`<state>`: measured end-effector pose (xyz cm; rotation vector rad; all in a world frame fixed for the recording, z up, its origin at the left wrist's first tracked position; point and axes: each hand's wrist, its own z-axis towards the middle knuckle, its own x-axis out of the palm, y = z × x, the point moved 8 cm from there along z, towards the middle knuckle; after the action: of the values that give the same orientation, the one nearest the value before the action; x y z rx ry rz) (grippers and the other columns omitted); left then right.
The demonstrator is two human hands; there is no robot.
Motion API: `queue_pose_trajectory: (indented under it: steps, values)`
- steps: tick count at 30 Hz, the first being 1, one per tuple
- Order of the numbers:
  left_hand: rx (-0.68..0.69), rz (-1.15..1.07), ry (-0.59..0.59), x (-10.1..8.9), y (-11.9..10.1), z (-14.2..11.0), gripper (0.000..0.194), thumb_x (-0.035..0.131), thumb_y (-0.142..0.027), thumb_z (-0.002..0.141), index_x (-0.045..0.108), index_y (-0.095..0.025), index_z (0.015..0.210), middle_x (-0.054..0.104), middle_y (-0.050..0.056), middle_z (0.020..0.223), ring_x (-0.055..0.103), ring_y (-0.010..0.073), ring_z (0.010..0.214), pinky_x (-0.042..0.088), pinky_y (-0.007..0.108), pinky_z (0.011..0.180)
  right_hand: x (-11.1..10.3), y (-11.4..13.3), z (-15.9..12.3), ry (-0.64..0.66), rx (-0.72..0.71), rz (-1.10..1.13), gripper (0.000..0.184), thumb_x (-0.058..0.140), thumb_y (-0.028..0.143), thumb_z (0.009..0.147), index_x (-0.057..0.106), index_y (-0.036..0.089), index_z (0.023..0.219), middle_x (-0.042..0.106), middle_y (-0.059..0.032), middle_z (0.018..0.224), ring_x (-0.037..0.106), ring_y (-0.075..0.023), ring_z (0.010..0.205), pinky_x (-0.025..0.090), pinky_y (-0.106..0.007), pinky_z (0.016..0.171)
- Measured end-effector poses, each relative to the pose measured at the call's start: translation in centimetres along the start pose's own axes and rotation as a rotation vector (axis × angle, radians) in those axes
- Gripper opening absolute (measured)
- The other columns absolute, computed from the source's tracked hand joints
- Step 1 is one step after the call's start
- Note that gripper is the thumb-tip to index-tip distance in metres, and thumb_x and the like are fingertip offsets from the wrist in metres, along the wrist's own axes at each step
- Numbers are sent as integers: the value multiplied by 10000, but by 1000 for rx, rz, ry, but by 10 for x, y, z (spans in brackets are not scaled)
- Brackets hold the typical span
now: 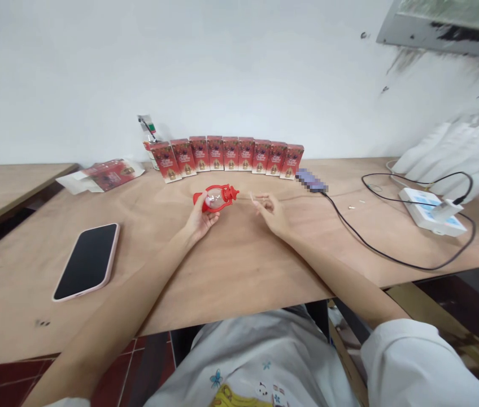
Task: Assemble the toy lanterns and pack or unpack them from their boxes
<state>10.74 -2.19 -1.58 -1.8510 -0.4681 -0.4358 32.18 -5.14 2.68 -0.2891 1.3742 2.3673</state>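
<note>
A small red lantern with a clear middle lies sideways in my left hand, whose fingers are wrapped round its base end. The lantern's pointed red top faces right. Just right of that top, my right hand has its thumb and forefinger together on a small pale piece, too small to name. The two hands are apart, above the wooden table. Behind them stands a curved row of several red printed boxes.
A phone lies on the left, with a flattened red box behind it. A purple device trails a black cable to a white power strip on the right. White plastic pieces lean behind the strip.
</note>
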Motion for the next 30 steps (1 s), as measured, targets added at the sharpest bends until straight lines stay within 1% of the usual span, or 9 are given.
queue_pose_trajectory:
  steps: [3, 5, 8, 10, 13, 15, 19, 25, 30]
  values:
    - [14, -20, -9, 0, -1, -1, 274, 590, -442, 815, 595, -173, 871, 616, 9, 651, 567, 88, 452, 495, 167, 421, 10, 1, 3, 269, -159, -287, 187, 554, 369, 833, 597, 204, 754, 632, -21, 714, 585, -166, 735, 457, -303, 737]
    - [6, -24, -4, 1, -2, -2, 271, 587, -438, 820, 592, -171, 865, 607, 7, 637, 567, 87, 453, 495, 165, 426, 13, 1, 1, 379, -245, -379, 137, 541, 302, 830, 597, 196, 764, 647, -37, 788, 584, -169, 770, 449, -298, 750]
    - [4, -20, 12, 3, -2, -3, 263, 567, -430, 838, 587, -169, 854, 598, 1, 612, 561, 82, 437, 488, 158, 421, 9, 2, 0, 332, -266, -449, 163, 538, 299, 831, 579, 174, 928, 637, -75, 956, 590, -190, 883, 442, -314, 806]
    - [12, -5, 8, 3, -3, -3, 261, 563, -429, 843, 586, -169, 849, 587, -7, 583, 550, 77, 420, 480, 155, 415, 7, 2, -1, 285, -221, -478, 318, 559, 387, 832, 545, 163, 1058, 618, -104, 1077, 579, -220, 983, 431, -349, 864]
    - [32, 47, 7, 4, -3, -4, 272, 572, -433, 837, 584, -163, 862, 573, -17, 546, 538, 77, 393, 466, 160, 401, 16, -2, -4, 328, -175, -537, 585, 626, 532, 761, 492, 163, 1194, 588, -130, 1186, 531, -282, 1105, 403, -425, 933]
    - [65, 90, 27, 6, -4, -4, 281, 590, -429, 826, 579, -158, 901, 595, -17, 571, 532, 76, 371, 449, 166, 377, 21, -3, -6, 353, -169, -540, 635, 641, 533, 749, 472, 157, 1231, 586, -142, 1192, 520, -297, 1117, 403, -455, 943]
    - [117, 191, 48, 11, -5, -6, 331, 627, -418, 801, 569, -145, 979, 620, -12, 617, 520, 75, 336, 410, 171, 330, 17, -1, -3, 281, -173, -319, 599, 664, 447, 758, 458, 150, 1236, 594, -145, 1160, 558, -260, 1074, 444, -438, 940]
    - [89, 321, 67, 12, -6, -9, 347, 599, -453, 819, 580, -131, 948, 601, -10, 592, 522, 74, 343, 416, 162, 330, 2, -7, 4, 35, -72, 282, 751, 730, 499, 674, 363, 264, 1285, 555, -93, 1194, 635, -183, 944, 530, -396, 893]
    - [31, 415, 150, 15, -1, -10, 349, 631, -459, 791, 593, -145, 940, 626, 2, 637, 534, 74, 356, 428, 158, 334, 12, 3, -2, 121, -131, 292, 751, 700, 518, 705, 368, 291, 1339, 505, -87, 1243, 626, -210, 1048, 537, -402, 919]
